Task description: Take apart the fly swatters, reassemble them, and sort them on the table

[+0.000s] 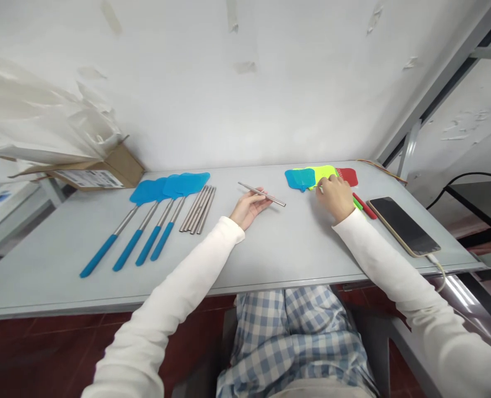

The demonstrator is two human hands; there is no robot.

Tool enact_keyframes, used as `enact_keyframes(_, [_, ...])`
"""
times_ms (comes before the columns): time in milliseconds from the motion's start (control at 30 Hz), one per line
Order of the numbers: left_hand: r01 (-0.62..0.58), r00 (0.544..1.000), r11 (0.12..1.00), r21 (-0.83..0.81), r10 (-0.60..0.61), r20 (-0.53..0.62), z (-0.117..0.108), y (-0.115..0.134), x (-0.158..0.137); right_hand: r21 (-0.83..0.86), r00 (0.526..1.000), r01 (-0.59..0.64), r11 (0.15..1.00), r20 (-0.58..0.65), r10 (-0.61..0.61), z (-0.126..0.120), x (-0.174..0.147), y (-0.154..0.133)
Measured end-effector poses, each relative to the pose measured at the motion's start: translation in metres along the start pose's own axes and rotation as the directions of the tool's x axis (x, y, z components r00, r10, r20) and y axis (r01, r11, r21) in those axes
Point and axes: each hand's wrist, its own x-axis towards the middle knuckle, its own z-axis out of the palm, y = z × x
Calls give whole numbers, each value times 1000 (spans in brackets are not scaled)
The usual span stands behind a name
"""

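My left hand (249, 209) holds a thin metal telescopic rod (266, 195) in its fingers, slanting down to the right above the table. My right hand (337, 194) is closed over the near side of a yellow-green fly swatter head (322, 172); what its curled fingertips pinch is hidden. Blue swatter heads (301, 178) lie just left of it, and a red swatter head (347, 176) lies behind on the right. Green and red handles (364, 205) stick out beside the right wrist. Left of my left hand, several metal rods (198, 210) lie side by side.
Several assembled blue fly swatters (123, 250) lie on the grey table (266, 260) at the left. A cardboard box (113, 166) stands at the back left against the wall. On the right lies a phone (403, 225) with a white cable (439, 271).
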Motion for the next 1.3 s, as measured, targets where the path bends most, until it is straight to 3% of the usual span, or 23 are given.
enact_keyframes(67, [2, 1000, 1000, -16, -3, -20, 1, 1, -2, -45, 998, -58, 997, 31, 60, -1, 0, 4])
enact_keyframes(133, [6, 1000, 1000, -24, -6, -30, 3, 2, -4, -25, 996, -11, 1000, 89, 13, 1, -1, 7])
enact_keyframes(233, [8, 999, 1000, -27, -9, -50, 6, 3, -5, 168, 956, 212, 963, 170, -240, 2, -2, 3])
enact_keyframes(333, [6, 998, 999, -38, -9, -64, 6, 3, -5, 274, 914, 350, 896, 108, -391, 2, -4, -2])
enact_keyframes(467, [-4, 996, 999, -51, -1, -93, 6, 4, -5, 71, 970, 244, 967, -15, -244, 7, -4, 6])
enact_keyframes(600, [-2, 995, 998, -57, -4, -104, 6, 4, -6, -21, 995, 93, 995, 47, -92, 13, -5, 20])
enact_keyframes(733, [-16, 995, 998, -55, 11, -95, 6, 3, -6, 129, 952, 207, 970, 200, -230, 9, -6, 15])
enact_keyframes(900, [-74, 991, 995, -60, 66, -112, 5, 1, -4, 290, 886, 435, 852, 34, -463, 3, -8, -5])
enact_keyframes(1033, [-96, 989, 994, -53, 89, -118, 4, 0, -3, 284, 856, 513, 811, -95, -508, 4, -9, -13])
enact_keyframes(1300, [-141, 987, 989, -34, 138, -84, 3, -1, -3, 188, 840, 542, 819, -151, -522, 4, -11, -15])
